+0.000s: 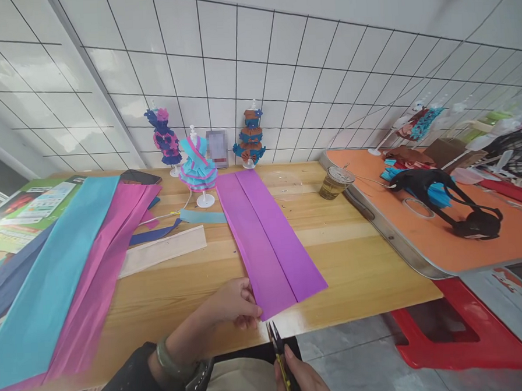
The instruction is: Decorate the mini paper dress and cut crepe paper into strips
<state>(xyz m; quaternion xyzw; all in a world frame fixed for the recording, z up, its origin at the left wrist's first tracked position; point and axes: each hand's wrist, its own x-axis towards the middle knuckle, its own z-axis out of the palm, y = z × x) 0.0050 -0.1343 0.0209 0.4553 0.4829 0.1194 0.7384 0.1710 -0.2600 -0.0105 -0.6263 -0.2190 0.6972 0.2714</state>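
A long purple folded sheet [267, 236], paper or cloth, lies across the table with a fold line along its length. My left hand [236, 305], with a bangle at the wrist, pinches its near left corner between thumb and fingers. Below that corner, at the table's front edge, my right hand [303, 377] grips a pair of thread snips [278, 349] with dark blades and black-and-yellow handles. The blades point up toward the sheet, slightly parted, and appear apart from it. Part of my right hand is cut off by the frame's lower edge.
Turquoise [75, 252] and pink sheets [110, 244] lie at left, near a white strip [163, 250]. Small dress forms, including a turquoise-and-pink dress [197, 167], stand behind. A lidded cup [335, 183] is at right, beside an orange table [419, 210] and red stool [465, 336].
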